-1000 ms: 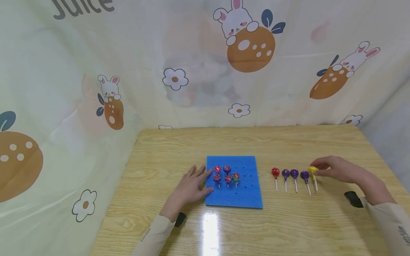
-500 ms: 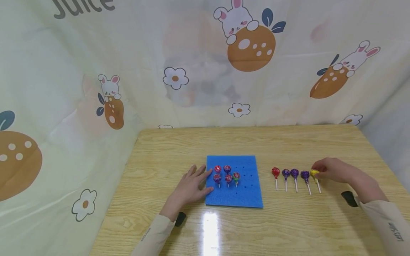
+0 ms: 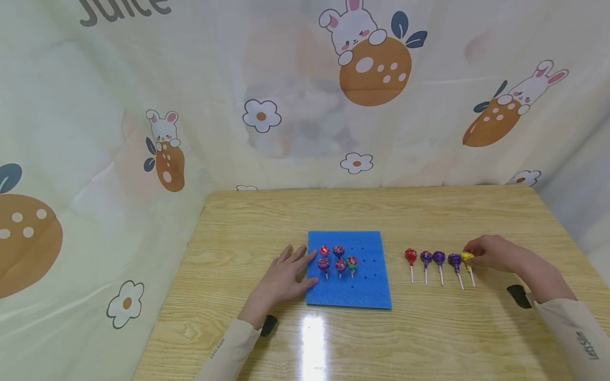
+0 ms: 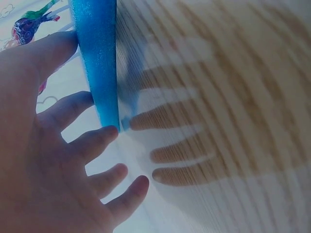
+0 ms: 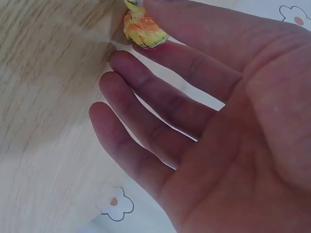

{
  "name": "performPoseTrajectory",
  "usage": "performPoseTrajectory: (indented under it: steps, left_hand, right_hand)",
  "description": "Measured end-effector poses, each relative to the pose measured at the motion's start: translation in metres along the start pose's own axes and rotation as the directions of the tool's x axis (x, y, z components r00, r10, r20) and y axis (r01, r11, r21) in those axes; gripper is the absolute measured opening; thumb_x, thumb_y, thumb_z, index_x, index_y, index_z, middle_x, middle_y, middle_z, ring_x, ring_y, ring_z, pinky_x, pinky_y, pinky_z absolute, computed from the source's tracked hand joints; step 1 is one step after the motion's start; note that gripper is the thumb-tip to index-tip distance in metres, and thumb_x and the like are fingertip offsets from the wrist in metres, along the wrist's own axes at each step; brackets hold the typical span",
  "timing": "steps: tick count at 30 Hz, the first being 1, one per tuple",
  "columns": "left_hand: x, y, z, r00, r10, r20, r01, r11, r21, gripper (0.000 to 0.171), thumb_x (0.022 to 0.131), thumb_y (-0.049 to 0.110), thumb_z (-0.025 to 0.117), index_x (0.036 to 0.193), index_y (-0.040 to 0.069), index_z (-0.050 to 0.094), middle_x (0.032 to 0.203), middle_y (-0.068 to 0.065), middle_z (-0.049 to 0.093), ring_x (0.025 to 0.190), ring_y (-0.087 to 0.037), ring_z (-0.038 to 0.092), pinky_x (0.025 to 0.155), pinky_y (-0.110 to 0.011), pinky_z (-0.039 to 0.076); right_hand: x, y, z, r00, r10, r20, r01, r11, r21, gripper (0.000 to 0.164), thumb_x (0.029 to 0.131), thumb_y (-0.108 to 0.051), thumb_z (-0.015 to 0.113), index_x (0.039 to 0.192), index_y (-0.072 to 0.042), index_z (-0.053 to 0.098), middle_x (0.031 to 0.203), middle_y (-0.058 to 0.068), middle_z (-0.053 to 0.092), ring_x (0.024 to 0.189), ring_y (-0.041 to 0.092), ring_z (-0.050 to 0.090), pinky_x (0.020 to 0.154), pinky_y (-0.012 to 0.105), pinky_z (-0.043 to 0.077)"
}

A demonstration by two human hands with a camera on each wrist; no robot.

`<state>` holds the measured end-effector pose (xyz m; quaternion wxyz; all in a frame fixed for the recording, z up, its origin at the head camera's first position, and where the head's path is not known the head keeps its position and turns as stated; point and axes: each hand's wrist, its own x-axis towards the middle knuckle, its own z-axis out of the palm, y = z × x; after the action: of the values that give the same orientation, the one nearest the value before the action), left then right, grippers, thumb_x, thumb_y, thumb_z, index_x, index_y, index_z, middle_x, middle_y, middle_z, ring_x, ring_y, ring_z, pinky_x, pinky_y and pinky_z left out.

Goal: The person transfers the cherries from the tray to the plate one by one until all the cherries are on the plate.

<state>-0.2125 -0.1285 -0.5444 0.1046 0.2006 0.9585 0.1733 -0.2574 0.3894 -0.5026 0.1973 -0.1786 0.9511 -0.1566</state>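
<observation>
My left hand (image 3: 281,278) lies with fingers spread at the left edge of a blue foam board (image 3: 350,299), thumb and index fingertips touching it. In the left wrist view the foam's edge (image 4: 99,63) runs beside those fingers. Several wrapped lollipops stand in the board, among them a green-and-red lollipop (image 3: 352,261). At the right, my right hand (image 3: 502,256) pinches a yellow lollipop (image 3: 467,256) by its head, between thumb and index finger. The right wrist view shows the yellow wrapper (image 5: 146,29) there, the other fingers loosely extended. Its white stick points toward me.
Left of the yellow lollipop, a red lollipop (image 3: 411,256) and several purple lollipops (image 3: 439,258) lie in a row on the wooden table (image 3: 429,338). Small holes dot the right part of the board. A patterned curtain (image 3: 295,69) hangs behind and at the sides.
The right hand has shifted the yellow lollipop's head slightly toward me and to the right, and the stick has moved a little right. The left hand has stayed in place.
</observation>
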Motion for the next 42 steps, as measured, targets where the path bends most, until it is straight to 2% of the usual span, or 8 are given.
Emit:
performPoseTrajectory:
  steps: [5,14,25,42]
  left_hand:
    - [0.0,0.001,0.0,1.0,0.004,-0.005,-0.004,1.0,0.0,0.069,0.097,0.059,0.055,0.158,0.033,0.033,0.168,-0.002,0.023,0.156,-0.039,0.012,0.12,-0.066,0.023]
    - [0.0,0.001,-0.001,1.0,0.007,-0.004,-0.007,1.0,-0.002,0.069,0.097,0.059,0.055,0.158,0.032,0.033,0.168,-0.003,0.023,0.156,-0.04,0.012,0.119,-0.066,0.023]
    - [-0.001,0.003,-0.004,1.0,0.001,0.006,-0.001,1.0,-0.004,0.069,0.097,0.059,0.054,0.158,0.033,0.034,0.168,-0.003,0.024,0.156,-0.04,0.013,0.117,-0.069,0.024]
    - [-0.002,0.004,-0.005,1.0,0.008,0.008,-0.008,1.0,-0.005,0.069,0.098,0.058,0.054,0.158,0.031,0.034,0.168,-0.004,0.024,0.156,-0.04,0.012,0.118,-0.068,0.023]
  right_hand:
    - [-0.002,-0.002,-0.003,1.0,0.017,0.018,-0.017,1.0,0.004,0.032,0.09,-0.013,0.073,0.11,0.011,0.067,0.096,0.013,0.072,0.087,0.026,0.066,0.077,0.046,0.055]
    - [-0.008,-0.004,-0.009,0.998,0.052,0.021,-0.052,0.999,0.015,0.042,0.089,-0.018,0.074,0.115,0.014,0.062,0.102,0.025,0.069,0.095,0.04,0.065,0.081,0.054,0.055]
    - [-0.008,-0.015,-0.013,1.0,0.01,-0.026,-0.01,1.0,-0.01,0.048,0.09,-0.015,0.072,0.12,0.019,0.058,0.111,0.037,0.065,0.104,0.053,0.062,0.085,0.06,0.053]
    - [-0.002,-0.047,-0.007,0.99,-0.061,-0.129,0.058,0.998,-0.028,0.045,0.093,-0.018,0.071,0.122,0.015,0.061,0.116,0.032,0.066,0.106,0.048,0.064,0.089,0.06,0.052]
